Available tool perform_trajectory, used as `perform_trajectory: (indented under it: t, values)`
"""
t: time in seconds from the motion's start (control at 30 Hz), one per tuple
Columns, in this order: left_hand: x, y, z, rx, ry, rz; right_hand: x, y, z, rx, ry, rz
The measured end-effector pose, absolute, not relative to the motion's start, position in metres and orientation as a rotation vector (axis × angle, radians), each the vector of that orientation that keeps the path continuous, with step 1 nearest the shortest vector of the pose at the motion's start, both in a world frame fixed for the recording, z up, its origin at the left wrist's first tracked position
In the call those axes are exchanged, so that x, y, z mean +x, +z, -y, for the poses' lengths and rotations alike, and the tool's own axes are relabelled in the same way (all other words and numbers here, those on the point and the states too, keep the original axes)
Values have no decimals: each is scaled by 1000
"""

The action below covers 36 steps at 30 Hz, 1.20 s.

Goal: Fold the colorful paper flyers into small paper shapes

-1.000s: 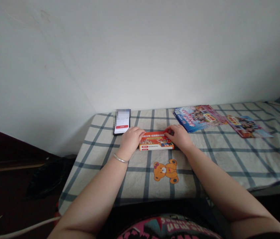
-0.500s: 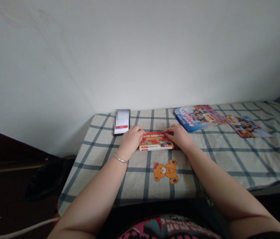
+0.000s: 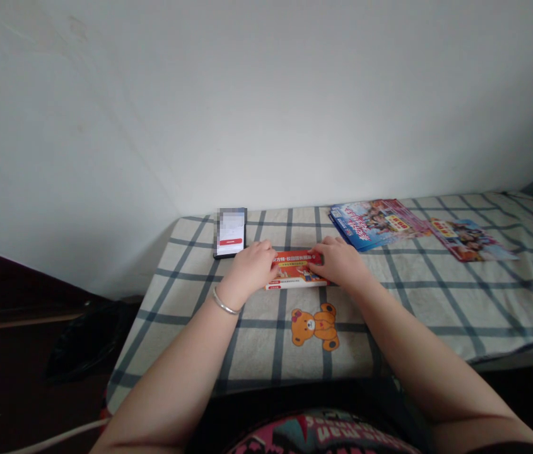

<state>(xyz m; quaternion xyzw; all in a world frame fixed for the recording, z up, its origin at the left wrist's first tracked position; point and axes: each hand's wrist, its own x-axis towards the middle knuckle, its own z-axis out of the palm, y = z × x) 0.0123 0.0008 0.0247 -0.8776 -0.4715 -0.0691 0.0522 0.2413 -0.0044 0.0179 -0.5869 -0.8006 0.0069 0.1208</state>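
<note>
A folded leaflet (image 3: pixel 297 271), orange-red with white Chinese lettering and a white lower strip, lies on the checked cloth between my hands. At its left side, the bent fingers of my left hand (image 3: pixel 255 266) grip the edge; a silver bangle circles that wrist. My right hand (image 3: pixel 335 260) closes over the right side, its thumb resting on the printed face. Both hands hide the leaflet's ends. Just beyond my left hand is a phone (image 3: pixel 231 234) with a lit screen.
Blue and pink printed flyers (image 3: pixel 374 224) lie in a stack at the back right, with another flyer (image 3: pixel 472 239) beside them. A bear picture (image 3: pixel 314 326) marks the checked tablecloth (image 3: pixel 190 290). The wall (image 3: pixel 266 113) rises behind the table. A black bag (image 3: pixel 89 337) sits lower left.
Both hands have shifted slightly inward over the leaflet's sides, covering more of it. My right thumb has come down onto its face. The leaflet stays in nearly the same place.
</note>
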Motion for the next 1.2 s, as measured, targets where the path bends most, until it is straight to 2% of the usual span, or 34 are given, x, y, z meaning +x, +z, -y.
perform_trajectory:
  t: [0.2,1.2]
  values:
    - [20,29,13,-2628,-143,1482,234,21,17,-1779,-107,2386]
    - [37,23,34,-2514,-130,1559,233,28,27,-1777,-158,2561]
